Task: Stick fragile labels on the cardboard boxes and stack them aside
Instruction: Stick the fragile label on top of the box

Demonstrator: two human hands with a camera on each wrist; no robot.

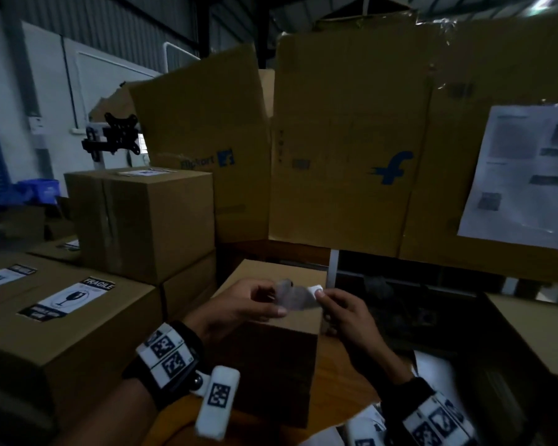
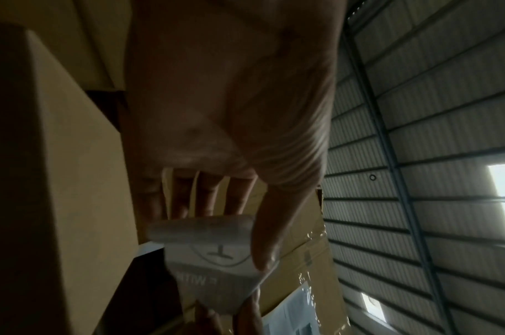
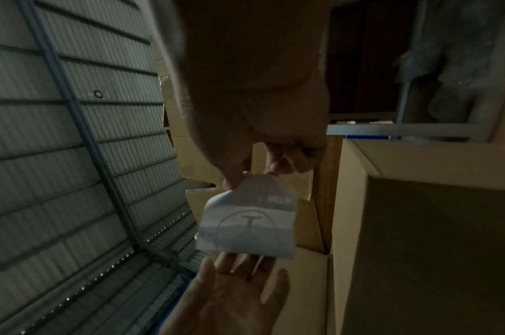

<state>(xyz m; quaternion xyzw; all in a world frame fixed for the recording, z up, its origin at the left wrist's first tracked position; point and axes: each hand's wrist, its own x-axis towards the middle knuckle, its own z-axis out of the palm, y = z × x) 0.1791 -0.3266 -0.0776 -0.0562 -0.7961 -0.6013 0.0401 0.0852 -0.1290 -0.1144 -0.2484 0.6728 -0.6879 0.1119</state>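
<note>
Both hands share the grip on a fragile label (image 1: 295, 296), held in the air between them just above the plain cardboard box (image 1: 273, 342) at the centre of the tabletop (image 1: 345, 378). On one side the left hand (image 1: 239, 309) pinches it, thumb pressed on the printed face and the other fingers (image 2: 208, 197) behind it; on the other, the right hand (image 1: 345, 313) pinches a white corner between thumb and fingertips, the remaining fingers curled in. From the wrist views the label (image 3: 249, 217) bows and curls between the 2 hands, its wine-glass symbol showing faintly through the paper, and it may be partly split from a backing sheet, though the dim light leaves that unsure. Left of the centre box, a large labelled box (image 1: 65, 320) lies with a FRAGILE sticker (image 1: 66, 299) flat on its top, and another labelled one sits beyond it at the frame edge. Behind these, 2 sealed boxes (image 1: 145, 220) stand stacked, the upper one bearing a small white slip. Tall flattened cartons (image 1: 345, 146) with blue logos lean upright at the back, and a printed sheet (image 1: 525, 175) is taped to the rightmost one.
</note>
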